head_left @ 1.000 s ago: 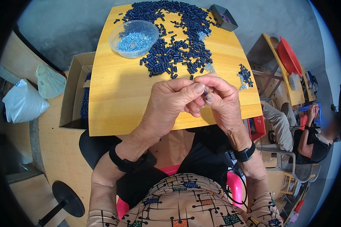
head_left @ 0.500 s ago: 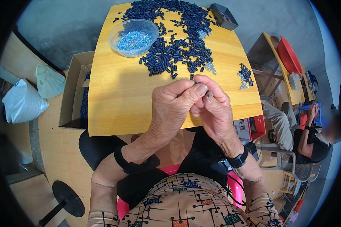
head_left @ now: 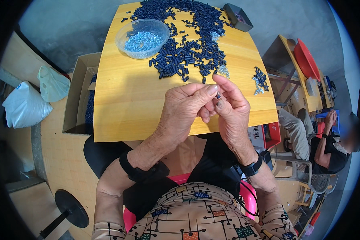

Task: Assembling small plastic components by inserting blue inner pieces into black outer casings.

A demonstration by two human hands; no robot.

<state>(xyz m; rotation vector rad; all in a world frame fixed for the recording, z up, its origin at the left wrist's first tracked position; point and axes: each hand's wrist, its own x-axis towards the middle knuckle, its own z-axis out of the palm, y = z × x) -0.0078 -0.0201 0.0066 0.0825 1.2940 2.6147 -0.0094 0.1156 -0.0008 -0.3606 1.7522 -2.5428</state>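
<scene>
My left hand (head_left: 184,107) and my right hand (head_left: 234,110) meet just above the front half of a wooden table (head_left: 128,108). Between their thumbs and fingers shows a small dark cylindrical piece (head_left: 218,95), pinched from both sides. My right index finger is raised off it, while the right thumb lies at its lower end. Beyond the hands spreads a heap of dark blue cylindrical pieces (head_left: 188,52). A clear round tub (head_left: 142,39) of small shiny metal-like parts stands to its left. Small silvery parts (head_left: 223,71) lie at the heap's right edge.
A smaller pile of dark pieces (head_left: 261,78) lies near the right edge, a dark tray (head_left: 238,18) at the far right corner. Left of the table stands a cardboard box (head_left: 77,94). On the right, a seated person (head_left: 326,150) is near another table with a red basin (head_left: 306,60).
My right index finger has lifted and the hands have parted slightly, so more of the small dark piece shows between the fingertips. Both hands stay in nearly the same place.
</scene>
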